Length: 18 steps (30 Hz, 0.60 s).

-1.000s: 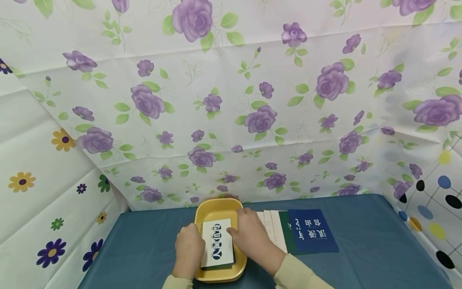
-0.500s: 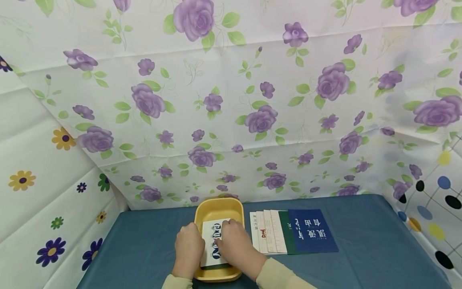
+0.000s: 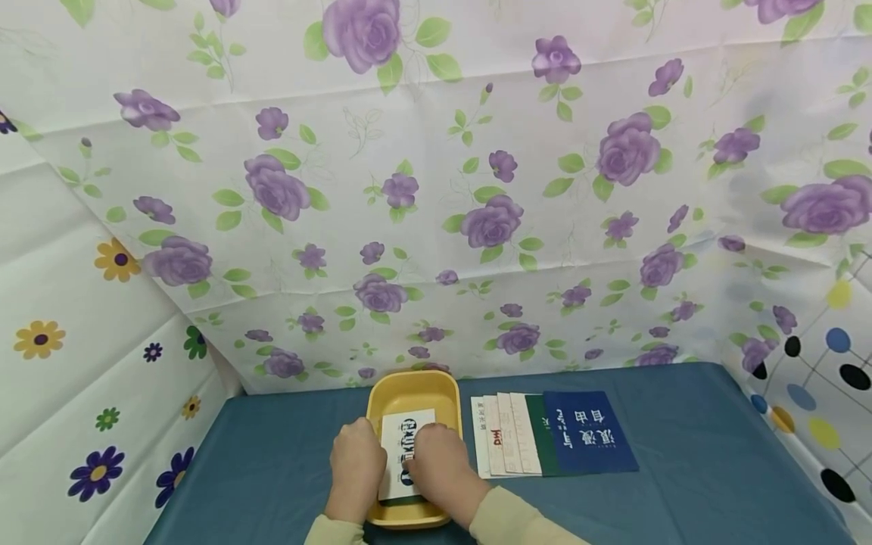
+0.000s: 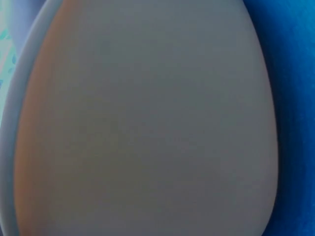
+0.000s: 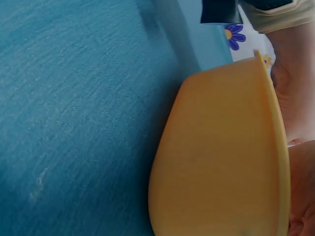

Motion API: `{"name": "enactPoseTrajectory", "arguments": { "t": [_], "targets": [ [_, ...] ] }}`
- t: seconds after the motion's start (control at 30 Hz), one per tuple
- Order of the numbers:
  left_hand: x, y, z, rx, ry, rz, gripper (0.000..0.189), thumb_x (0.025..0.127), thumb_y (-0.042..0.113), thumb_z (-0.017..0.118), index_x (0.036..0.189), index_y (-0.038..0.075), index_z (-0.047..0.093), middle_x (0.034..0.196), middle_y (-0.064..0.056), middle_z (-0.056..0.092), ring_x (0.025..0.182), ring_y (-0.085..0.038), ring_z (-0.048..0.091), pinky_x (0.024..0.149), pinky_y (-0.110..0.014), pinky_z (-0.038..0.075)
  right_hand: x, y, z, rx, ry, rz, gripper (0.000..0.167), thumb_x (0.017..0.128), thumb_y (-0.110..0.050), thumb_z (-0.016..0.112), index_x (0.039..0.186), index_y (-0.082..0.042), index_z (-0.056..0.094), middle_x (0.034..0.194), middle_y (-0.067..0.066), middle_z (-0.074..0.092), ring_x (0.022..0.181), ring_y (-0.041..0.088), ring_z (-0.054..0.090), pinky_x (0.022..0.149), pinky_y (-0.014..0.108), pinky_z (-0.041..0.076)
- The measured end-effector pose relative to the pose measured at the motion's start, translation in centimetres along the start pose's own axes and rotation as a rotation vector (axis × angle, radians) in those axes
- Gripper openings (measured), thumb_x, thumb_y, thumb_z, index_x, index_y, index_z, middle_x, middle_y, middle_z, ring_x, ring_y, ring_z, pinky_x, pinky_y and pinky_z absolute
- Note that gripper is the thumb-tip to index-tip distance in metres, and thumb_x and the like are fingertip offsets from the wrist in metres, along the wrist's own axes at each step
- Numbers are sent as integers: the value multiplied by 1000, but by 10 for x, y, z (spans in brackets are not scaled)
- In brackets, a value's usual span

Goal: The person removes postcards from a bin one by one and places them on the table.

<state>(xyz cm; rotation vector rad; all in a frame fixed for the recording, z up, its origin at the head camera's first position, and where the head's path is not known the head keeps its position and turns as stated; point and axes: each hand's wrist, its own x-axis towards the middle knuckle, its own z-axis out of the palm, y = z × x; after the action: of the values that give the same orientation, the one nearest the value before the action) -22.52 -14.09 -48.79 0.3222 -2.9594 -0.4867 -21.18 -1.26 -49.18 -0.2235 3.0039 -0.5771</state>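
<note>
In the head view, a yellow plastic tray [image 3: 414,386] holds a white card [image 3: 395,431] with dark lettering, and a dark green edge shows beneath that card. My left hand [image 3: 357,463] grips the tray's left rim with curled fingers; its fingertips are hidden. Over the card's right side, my right hand [image 3: 443,468] has its thumb on the printed face and its fingers curled at the edge, seemingly pinching the card. The fingertips are hidden here too. The right wrist view shows the yellow tray's outer wall [image 5: 216,152] close up.
Right of the tray lies an overlapping row of cards: white ones [image 3: 524,439], a green one [image 3: 543,431] and a dark blue one [image 3: 591,431] with white lettering. They rest on a blue-covered table [image 3: 286,454]. A flowered sheet [image 3: 422,189] hangs behind.
My right hand has moved left from the tray's right rim onto the white card, uncovering more of the row of cards. My left hand has stayed at the tray's left rim.
</note>
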Motion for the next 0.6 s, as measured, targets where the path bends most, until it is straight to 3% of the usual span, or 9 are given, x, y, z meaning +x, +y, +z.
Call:
{"name": "enactPoseTrajectory", "arguments": {
  "t": [0.23, 0.6],
  "targets": [
    [-1, 0, -2, -3, 1, 5, 4, 73, -1, 66, 76, -2, 64, 67, -17, 63, 59, -31, 65, 42, -38, 45, 0, -1, 8, -113, -7, -35, 45, 68, -45, 79, 86, -6, 67, 70, 1, 60, 61, 11, 54, 55, 29, 49],
    [-1, -1, -2, -22, 1, 11, 5, 75, -2, 64, 71, 0, 61, 63, -15, 61, 56, -30, 63, 40, -36, 43, 2, 2, 11, -56, 43, -39, 36, 61, -26, 85, 83, -7, 65, 69, 0, 58, 62, 12, 55, 53, 29, 48]
  ]
}}
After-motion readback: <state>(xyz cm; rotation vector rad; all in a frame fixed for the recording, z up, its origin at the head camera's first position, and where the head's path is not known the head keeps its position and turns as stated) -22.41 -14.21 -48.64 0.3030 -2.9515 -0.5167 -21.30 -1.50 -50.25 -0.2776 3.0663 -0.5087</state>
